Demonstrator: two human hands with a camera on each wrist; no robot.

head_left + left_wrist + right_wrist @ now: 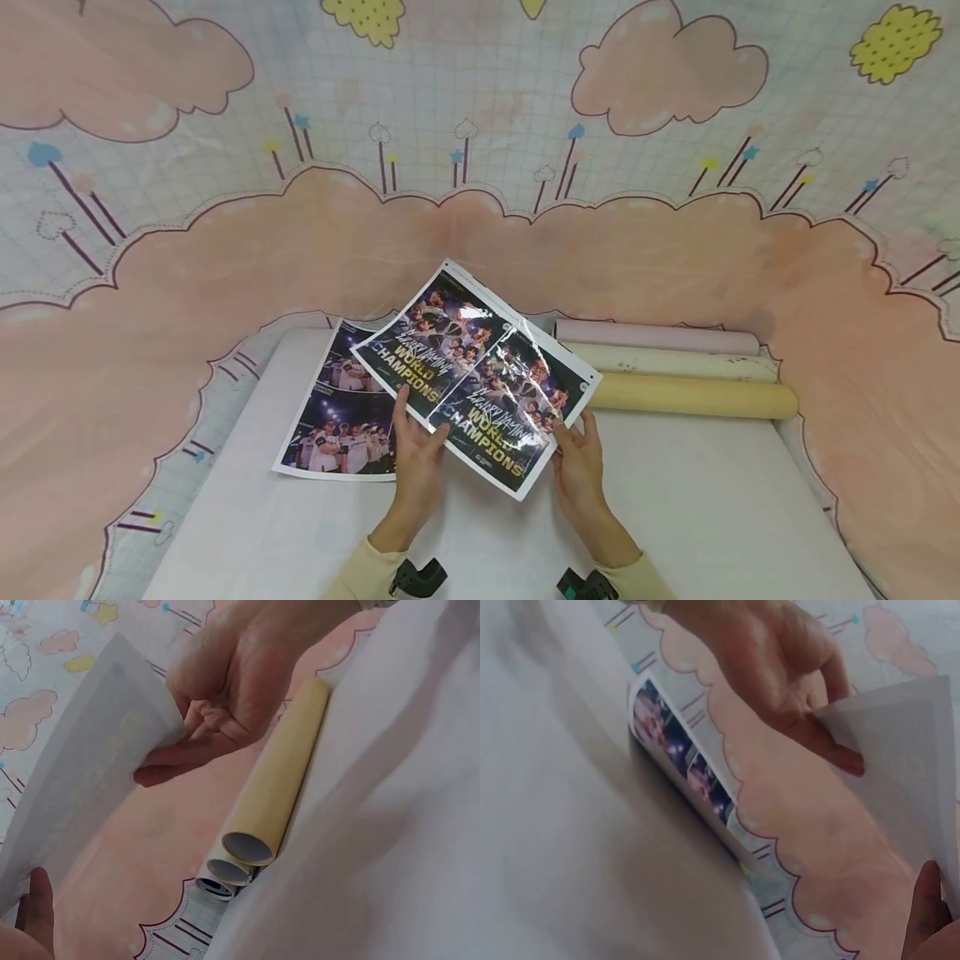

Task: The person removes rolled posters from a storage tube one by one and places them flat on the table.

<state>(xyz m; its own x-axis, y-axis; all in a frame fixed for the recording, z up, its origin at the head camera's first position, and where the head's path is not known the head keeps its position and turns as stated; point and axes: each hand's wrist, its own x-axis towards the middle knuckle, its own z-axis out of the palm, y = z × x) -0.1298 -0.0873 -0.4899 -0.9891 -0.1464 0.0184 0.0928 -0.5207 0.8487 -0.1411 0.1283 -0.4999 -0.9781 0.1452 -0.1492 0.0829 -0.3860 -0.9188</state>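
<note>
Both hands hold up a glossy poster sheet (480, 379) printed with two matching "WORLD CHAMPIONS" pictures, tilted above the table. My left hand (417, 467) pinches its lower left edge, thumb on the printed face. At the lower right edge, my right hand (581, 467) pinches it too. The wrist views show the sheet's plain pale back (97, 742), with the right hand (232, 682) in the left wrist view and the left hand (772, 667) in the right wrist view. A second sheet (341, 433) with team photos lies on the table at left, partly hidden behind the held one.
Three rolls lie side by side at the table's back right: a yellow roll (697, 396), a cream roll (690, 362) and a pinkish roll (660, 335). The table (697, 500) has a white top. Behind it hangs a cloud-patterned cloth (480, 242).
</note>
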